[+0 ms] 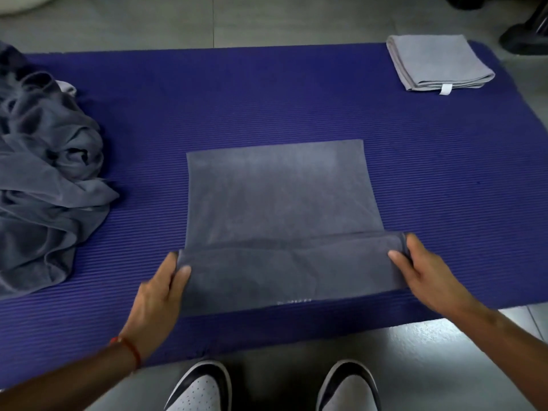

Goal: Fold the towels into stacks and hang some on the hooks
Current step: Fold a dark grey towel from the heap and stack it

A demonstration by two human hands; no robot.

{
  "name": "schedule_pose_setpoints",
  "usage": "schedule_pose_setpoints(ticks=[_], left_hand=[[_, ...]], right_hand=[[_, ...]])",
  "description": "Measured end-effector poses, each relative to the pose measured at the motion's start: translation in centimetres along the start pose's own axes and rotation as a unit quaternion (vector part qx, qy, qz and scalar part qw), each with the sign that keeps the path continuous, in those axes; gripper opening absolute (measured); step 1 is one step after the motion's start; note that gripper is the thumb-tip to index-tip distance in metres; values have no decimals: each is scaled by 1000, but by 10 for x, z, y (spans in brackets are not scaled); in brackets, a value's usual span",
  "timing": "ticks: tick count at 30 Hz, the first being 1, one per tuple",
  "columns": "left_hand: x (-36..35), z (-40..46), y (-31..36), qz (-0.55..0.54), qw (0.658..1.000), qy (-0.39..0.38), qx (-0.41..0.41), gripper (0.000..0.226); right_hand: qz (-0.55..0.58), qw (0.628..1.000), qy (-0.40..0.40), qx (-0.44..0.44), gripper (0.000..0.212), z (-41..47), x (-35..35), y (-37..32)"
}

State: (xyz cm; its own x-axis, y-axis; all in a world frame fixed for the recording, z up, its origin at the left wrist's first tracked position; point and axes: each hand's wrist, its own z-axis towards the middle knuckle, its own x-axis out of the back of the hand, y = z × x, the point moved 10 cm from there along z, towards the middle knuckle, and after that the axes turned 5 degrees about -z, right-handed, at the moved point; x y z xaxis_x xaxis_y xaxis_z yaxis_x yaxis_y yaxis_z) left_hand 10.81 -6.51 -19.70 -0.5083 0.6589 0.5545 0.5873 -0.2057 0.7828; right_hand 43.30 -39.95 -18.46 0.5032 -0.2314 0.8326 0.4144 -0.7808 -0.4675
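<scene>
On a ribbed purple mat laid over a grey tiled floor, a person folded a dark grey towel spread flat near the mat's front edge. The near end of the towel was doubled over into a band, and each hand held one end of that fold. The left hand pinched the fold's left end between thumb and curled fingers; a red thread band circled that wrist. The right hand gripped the right end the same way, thumb on top and fingers wrapped around the rolled edge. A heap of unfolded grey towels lay crumpled at the mat's left side, well apart from the work. One lighter grey folded towel, its white tag facing the camera, sat at the far right corner. Two black-and-white shoes stood just off the mat's near edge.
</scene>
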Motion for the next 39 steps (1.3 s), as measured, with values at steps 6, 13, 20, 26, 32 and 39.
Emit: schedule_pose_setpoints(ticks=[6,13,20,26,32,39], left_hand=[[17,1,25,-21,999,48,-3,9],[24,153,42,43,998,53,-15,20],[21,183,14,41,996,67,53,24],[29,191,-2,-82,991,74,78,15],[19,166,41,132,984,92,-77,46],[-101,81,53,417,849,-78,-315,59]], right_hand=[[26,999,24,-15,30,13,23,-7],[69,988,137,-20,21,141,51,-37],[6,986,130,-104,21,185,22,-30],[23,982,151,-108,22,195,36,-37],[-34,983,111,-142,50,175,13,-22],[-48,971,45,-228,64,142,-4,8]])
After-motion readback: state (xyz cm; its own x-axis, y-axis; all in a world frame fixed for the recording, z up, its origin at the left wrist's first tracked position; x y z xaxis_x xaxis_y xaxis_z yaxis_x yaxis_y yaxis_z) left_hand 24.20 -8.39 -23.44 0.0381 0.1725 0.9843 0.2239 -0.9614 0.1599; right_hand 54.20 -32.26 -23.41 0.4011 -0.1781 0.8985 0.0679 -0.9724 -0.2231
